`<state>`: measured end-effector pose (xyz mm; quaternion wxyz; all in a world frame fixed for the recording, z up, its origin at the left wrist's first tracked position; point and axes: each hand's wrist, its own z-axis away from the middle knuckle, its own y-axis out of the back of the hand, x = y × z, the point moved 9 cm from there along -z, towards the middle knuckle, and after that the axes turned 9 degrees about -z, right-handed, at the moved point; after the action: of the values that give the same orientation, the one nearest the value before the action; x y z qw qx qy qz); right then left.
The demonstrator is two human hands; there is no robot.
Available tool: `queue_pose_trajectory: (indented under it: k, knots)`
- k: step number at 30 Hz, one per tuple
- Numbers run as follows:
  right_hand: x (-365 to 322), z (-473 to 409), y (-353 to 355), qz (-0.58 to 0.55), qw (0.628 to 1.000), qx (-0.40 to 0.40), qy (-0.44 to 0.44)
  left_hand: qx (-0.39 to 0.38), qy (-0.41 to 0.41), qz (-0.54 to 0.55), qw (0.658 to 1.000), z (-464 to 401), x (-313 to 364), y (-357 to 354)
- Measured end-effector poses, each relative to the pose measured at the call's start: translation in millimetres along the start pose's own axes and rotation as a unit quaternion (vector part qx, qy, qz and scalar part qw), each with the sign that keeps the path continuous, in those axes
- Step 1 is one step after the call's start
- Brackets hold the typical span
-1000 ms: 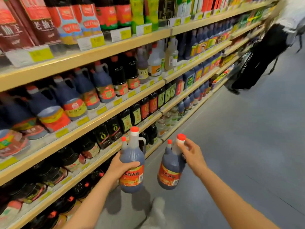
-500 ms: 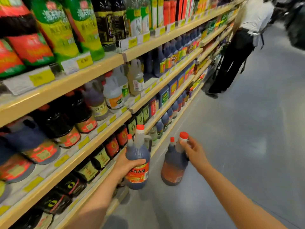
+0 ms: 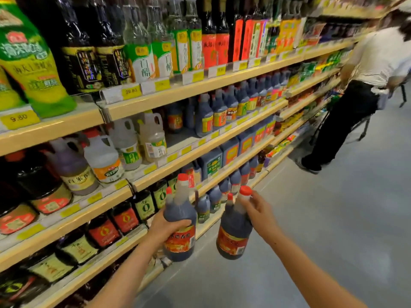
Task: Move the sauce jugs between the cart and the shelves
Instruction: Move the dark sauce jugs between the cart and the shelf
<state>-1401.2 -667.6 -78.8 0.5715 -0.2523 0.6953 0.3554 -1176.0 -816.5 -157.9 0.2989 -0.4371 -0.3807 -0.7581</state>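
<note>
Left hand wraps left jug at its body; right hand grips right jug by the neck, both beside shelves.

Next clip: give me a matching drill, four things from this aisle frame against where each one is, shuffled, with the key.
Things:
1. left hand
2. right hand
3. green sauce pouch
4. person in a white top

Places:
A. top shelf, far left
B. round the body of one dark sauce jug
C. far end of the aisle
D. at the neck of the other dark jug

Pairs: 1-B, 2-D, 3-A, 4-C
</note>
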Motion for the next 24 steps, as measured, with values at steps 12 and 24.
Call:
queue_pose_trajectory:
  k: [12, 24]
  knots:
    - [-6, -159, -23, -0.028, 0.988, -0.124, 0.086, 0.1, 0.029, 0.049, 0.993, -62, 24, 20]
    - [-75, -287, -84, -0.128, 0.969, -0.11, 0.179, 0.174, -0.006, 0.075, 0.982, -139, 77, 70]
